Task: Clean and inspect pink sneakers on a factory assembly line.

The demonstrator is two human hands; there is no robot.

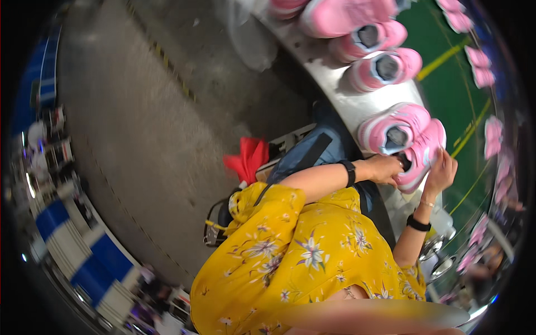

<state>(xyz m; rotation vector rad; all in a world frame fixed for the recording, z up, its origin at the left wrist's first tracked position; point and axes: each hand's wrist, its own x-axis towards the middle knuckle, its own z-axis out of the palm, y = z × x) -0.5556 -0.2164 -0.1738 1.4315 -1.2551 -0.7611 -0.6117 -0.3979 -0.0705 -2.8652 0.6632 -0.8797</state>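
The fingers (397,166) of the left hand (383,169) close on the collar of the held shoe (429,149), a pink one; the tips are partly hidden at the dark opening. The fingers of the right hand (443,171) press narrowly on the shoe's outer side; the contact of the thumb cannot be told. The held shoe is at the near end of the row, at the edge of the metal table (381,99), its toe away from the wearer. Whether its sole bears on the table is hidden.

The two-sided hold probably steadies the shoe: the left hand controls the opening while the right hand braces the opposite side. The opening faces the left hand, which likely gives that hand direct access.

The adjacent shoe (391,127) stands just beside it, with grey filling in its opening, presumably to keep its shape. Farther along, another filled shoe (373,72) stands apart, its opening upward; this spacing likely leaves each shoe reachable.
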